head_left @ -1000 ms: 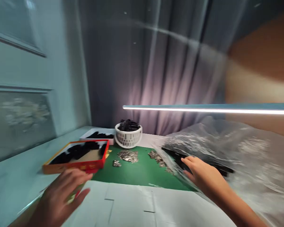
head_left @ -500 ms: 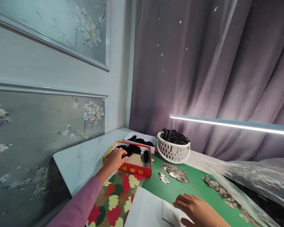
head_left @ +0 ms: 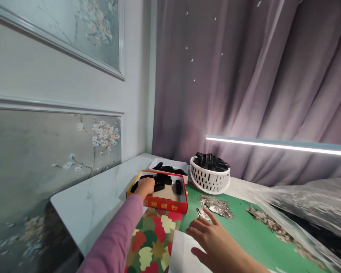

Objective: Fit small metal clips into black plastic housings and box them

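Our left grip (head_left: 144, 187) down among black pieces (head_left: 178, 186) in red box (head_left: 166, 206), closure hidden; right grip (head_left: 210, 239) open, empty, near silver scraps (head_left: 216, 206) on green mat (head_left: 244, 235); we work box; next calls for closing on piece.

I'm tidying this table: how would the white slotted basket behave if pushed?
The white slotted basket looks like thin plastic, so it is probably light and slightly flexible. The black pieces heaped to its rim could well spill if it tips or is shoved sharply.

Home: floral wall panel (head_left: 82, 140), curtain (head_left: 224, 83)
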### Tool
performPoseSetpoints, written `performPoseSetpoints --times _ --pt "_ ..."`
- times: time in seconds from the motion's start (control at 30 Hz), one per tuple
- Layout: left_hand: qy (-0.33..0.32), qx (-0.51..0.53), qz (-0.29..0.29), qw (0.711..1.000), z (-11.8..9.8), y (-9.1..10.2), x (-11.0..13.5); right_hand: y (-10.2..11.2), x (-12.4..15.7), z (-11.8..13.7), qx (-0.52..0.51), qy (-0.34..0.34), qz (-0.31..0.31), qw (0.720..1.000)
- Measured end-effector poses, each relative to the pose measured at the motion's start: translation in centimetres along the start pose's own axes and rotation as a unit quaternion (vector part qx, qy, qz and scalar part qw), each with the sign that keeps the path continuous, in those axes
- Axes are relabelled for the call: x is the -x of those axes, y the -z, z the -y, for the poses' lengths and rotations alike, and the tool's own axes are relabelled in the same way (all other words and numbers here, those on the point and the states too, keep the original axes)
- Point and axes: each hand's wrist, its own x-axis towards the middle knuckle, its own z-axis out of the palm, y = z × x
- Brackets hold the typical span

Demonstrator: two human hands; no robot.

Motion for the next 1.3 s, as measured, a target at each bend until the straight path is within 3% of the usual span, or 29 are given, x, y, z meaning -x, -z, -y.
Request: performPoseSetpoints --times 0.1,0.2,0.33,0.43,0.5,0.57,0.67,0.77,0.87,0.97,1.07,1.3 --pt "-0.047 0.026 0.016 0.998 0.0 1.3 0.7 0.8 0.2 -0.4 0.039 0.019 -0.043 0.998" --pt "-0.126 0.067 0.026 0.989 -0.8 3.9 1.9 1.1 0.1 -1.8 0.092 0.023 -0.159 0.983" --pt "-0.265 0.119 0.105 0.951 -2.9 7.0 5.2 2.3 -0.3 -2.8 0.086 0.042 -0.352 0.931" --pt "-0.337 0.137 0.183 0.913 -4.6 7.4 8.0 3.7 0.2 -2.4 0.086 0.072 -0.434 0.894" --pt "-0.365 0.145 0.215 0.894 -5.5 6.9 9.1 4.2 1.1 -2.1 0.101 0.09 -0.427 0.894" --pt "-0.38 0.145 0.225 0.885 -6.1 5.9 9.4 4.1 2.4 -2.3 0.096 0.069 -0.367 0.923" --pt "-0.387 0.112 0.226 0.887 -6.8 3.5 9.0 2.8 4.9 -3.4 0.042 -0.048 -0.215 0.974" --pt "-0.394 0.033 0.247 0.885 -7.7 0.4 9.5 0.6 8.0 -4.6 0.013 -0.134 -0.126 0.983" --pt "-0.41 -0.047 0.268 0.87 -9.2 -2.3 10.8 -1.3 10.6 -5.3 0.005 -0.165 -0.097 0.982" --pt "-0.426 -0.102 0.233 0.868 -10.9 -3.6 11.8 -2.1 12.1 -5.4 0.003 -0.183 -0.098 0.978" --pt "-0.441 -0.146 0.195 0.864 -12.4 -3.6 11.6 -1.9 12.8 -5.1 0.002 -0.191 -0.11 0.976" --pt "-0.466 -0.259 0.187 0.825 -15.4 -3.4 10.5 -2.3 14.0 -4.9 -0.021 -0.171 -0.113 0.979"
